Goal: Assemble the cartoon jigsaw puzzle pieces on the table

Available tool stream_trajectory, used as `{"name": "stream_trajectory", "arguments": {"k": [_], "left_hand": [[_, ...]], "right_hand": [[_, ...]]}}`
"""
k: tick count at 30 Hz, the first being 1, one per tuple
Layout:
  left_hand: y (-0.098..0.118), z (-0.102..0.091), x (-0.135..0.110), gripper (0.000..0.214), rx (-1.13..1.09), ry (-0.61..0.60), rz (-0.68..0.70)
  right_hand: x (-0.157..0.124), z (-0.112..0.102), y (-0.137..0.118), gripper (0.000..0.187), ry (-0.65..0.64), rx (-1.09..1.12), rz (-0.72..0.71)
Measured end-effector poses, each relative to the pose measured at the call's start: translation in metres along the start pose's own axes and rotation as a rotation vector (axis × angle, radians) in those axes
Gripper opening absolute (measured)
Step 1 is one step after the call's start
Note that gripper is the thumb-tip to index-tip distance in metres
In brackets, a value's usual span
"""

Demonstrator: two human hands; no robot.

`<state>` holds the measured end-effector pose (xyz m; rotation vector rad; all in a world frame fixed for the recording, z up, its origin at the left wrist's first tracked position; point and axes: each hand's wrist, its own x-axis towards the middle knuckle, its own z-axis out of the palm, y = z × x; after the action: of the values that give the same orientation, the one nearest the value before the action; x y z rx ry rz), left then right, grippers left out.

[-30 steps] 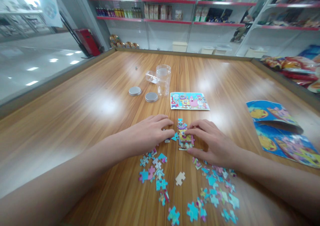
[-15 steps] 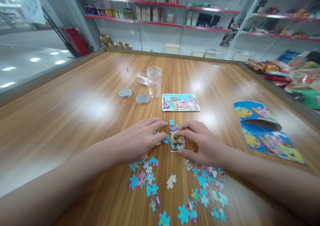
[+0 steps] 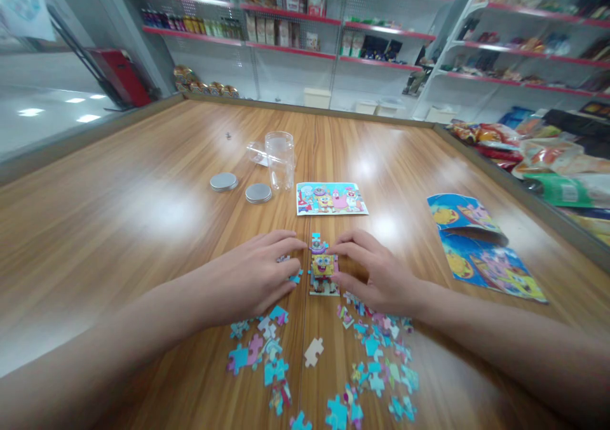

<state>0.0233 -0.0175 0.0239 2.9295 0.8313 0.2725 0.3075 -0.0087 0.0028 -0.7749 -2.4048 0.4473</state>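
Note:
A narrow joined strip of jigsaw puzzle [image 3: 323, 268] lies on the table between my hands, with a yellow cartoon face in its middle. My left hand [image 3: 257, 271] rests to its left, fingers stretched out; the forefinger tip comes close to the strip's upper left edge. Some loose pieces are partly hidden under those fingers. On the other side, my right hand [image 3: 374, 268] has its thumb and forefinger apart at the strip's right edge, seemingly touching it. Behind the strip lies a colourful picture card [image 3: 332, 199] showing cartoon figures.
Loose puzzle pieces [image 3: 275, 371] are scattered nearer me on both sides, one of them blank side up [image 3: 313, 352]. Clear plastic jars [image 3: 280, 160] and two silver lids [image 3: 258, 193] are at the back left. A blue printed wrapper [image 3: 486, 246] lies right; snack bags [image 3: 548, 150] lie beyond.
My right fingers have drawn back from the yellow face to the strip's right edge, uncovering it. My left thumb has pulled slightly away. The whole view has shifted a little.

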Motion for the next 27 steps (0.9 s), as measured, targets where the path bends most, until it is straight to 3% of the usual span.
{"name": "stream_trajectory", "arguments": {"k": [3, 8, 13, 27], "left_hand": [[0.0008, 0.0, 0.0008, 0.014, 0.002, 0.001, 0.01], [0.0005, 0.0004, 0.0021, 0.014, -0.007, 0.002, 0.011], [0.0008, 0.0004, 0.0021, 0.013, -0.018, 0.008, 0.0], [0.0021, -0.0012, 0.0021, 0.017, -0.053, 0.033, -0.008]], "right_hand": [[0.0005, 0.0002, -0.0006, 0.025, 0.097, 0.013, 0.0], [0.0013, 0.0013, -0.0013, 0.013, -0.035, -0.057, 0.026], [0.0003, 0.0015, -0.0022, 0.018, 0.02, -0.04, 0.008], [-0.0005, 0.0016, 0.0007, 0.027, -0.032, -0.067, 0.002]]}}
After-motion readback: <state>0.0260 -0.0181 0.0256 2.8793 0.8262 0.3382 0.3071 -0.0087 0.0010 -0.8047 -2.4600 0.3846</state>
